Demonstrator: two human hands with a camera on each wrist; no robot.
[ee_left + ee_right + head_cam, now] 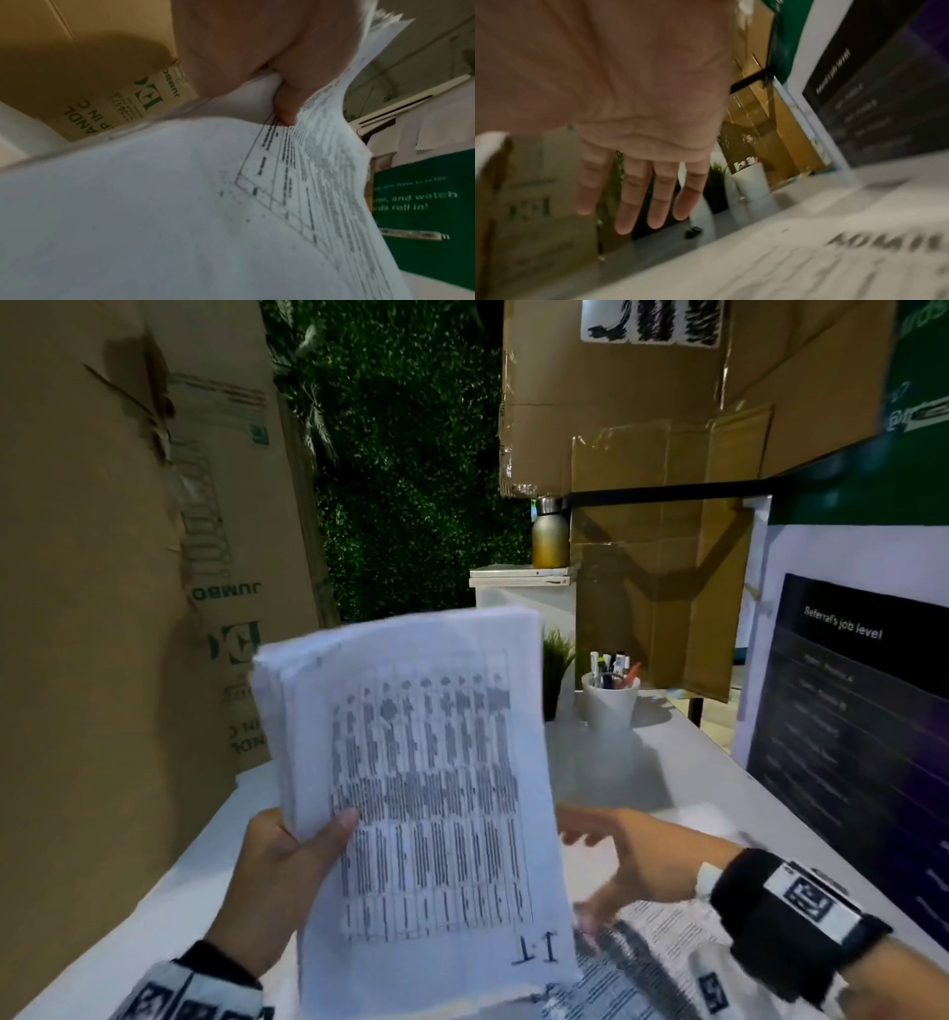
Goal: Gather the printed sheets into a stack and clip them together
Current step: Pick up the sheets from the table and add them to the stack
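The left hand [287, 870] grips a thick stack of printed sheets [416, 793] by its left edge, thumb on the top page, holding it raised and tilted above the white table [683, 762] at the centre of the head view. The right hand [631, 855], at about four o'clock from the stack, hangs flat with fingers [631, 203] straight and spread, holding nothing, above more printed sheets [642, 963] lying on the table. A white pen cup [611, 706] stands at one o'clock, beside a small green plant [557, 670].
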